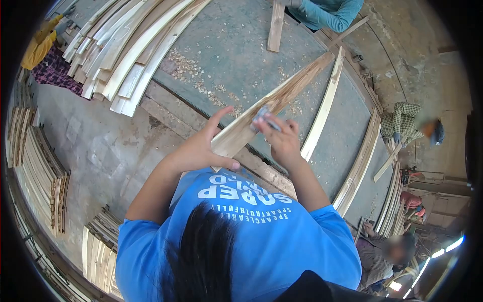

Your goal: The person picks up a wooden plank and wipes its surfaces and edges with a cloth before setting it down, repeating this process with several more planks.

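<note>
A long wooden board [236, 132] lies aslant over the worktable's near edge, its far half rougher and browner than its pale near end. My left hand [201, 146] holds that near end, thumb on one side and fingers stretched along the other. In my right hand [282, 138] is a small grey metal tool [262, 113], pressed to the board's face about midway; it is blurred and its exact kind cannot be made out. The fingers are wrapped round it. Just right of the board lies a narrow pale strip of wood [324, 103].
Wood shavings [186, 68] litter the worktable [226, 38]. Stacked boards [126, 50] lie at its far left. More stacks [45, 176] stand on the left floor. A co-worker in a teal sleeve [337, 17] holds a board [275, 30] opposite. Other people work along the right side.
</note>
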{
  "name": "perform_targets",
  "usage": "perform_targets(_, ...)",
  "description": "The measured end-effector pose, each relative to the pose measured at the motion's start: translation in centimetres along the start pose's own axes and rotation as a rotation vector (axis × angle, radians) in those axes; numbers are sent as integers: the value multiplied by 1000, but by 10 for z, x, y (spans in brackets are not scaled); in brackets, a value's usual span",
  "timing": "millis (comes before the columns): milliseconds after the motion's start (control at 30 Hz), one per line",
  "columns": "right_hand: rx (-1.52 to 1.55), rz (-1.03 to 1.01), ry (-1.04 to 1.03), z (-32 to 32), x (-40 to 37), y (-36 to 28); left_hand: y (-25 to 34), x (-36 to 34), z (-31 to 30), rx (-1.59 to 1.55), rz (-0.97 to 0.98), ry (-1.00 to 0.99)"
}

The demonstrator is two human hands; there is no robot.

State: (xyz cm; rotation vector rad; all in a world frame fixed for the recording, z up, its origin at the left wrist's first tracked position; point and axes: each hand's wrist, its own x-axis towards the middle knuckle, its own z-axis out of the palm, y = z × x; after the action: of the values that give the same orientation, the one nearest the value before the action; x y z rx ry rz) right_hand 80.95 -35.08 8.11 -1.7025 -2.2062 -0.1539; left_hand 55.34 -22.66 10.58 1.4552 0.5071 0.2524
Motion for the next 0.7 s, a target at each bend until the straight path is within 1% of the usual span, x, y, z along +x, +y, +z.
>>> perform_targets(33,-110,89,7,8,4,14,1,0,-4,-5,-2,-9)
perform_targets(67,-222,177,13,13,6,21,4,0,-7,-19,-46,-17)
perform_targets(100,-225,182,6,14,6,17,4,0,-10,-33,-89,-25)
perform_targets(133,-212,146,47,14,9,11,3,1,-13,-37,-86,-26)
perform_targets(167,-197,108,89,14,12,7,2,1,-17,-12,-22,-7)
perform_targets(200,-198,111,86,12,13,2,0,1,-20,12,38,9)
perform_targets(267,-112,37,61,9,16,-7,-4,0,-27,41,43,-1)
perform_targets(300,-108,52,61,8,22,-1,-6,0,-30,72,44,-15)
perform_targets(333,-156,109,43,8,28,13,-6,-1,-32,74,30,-33)
perform_targets(367,-205,168,20,6,26,17,-3,-2,-32,29,-8,-32)
perform_targets(400,-205,186,13,6,24,8,0,-2,-32,-17,-40,-25)
perform_targets(500,-131,-6,22,1,31,-17,-4,-3,-33,-19,-8,-9)
perform_targets(533,-136,-12,18,2,32,-10,-5,-3,-34,-26,21,6)
perform_targets(600,-227,78,40,9,34,5,-6,-4,-35,-6,9,6)
perform_targets(700,-235,40,39,4,37,-4,-6,-5,-36,10,4,14)
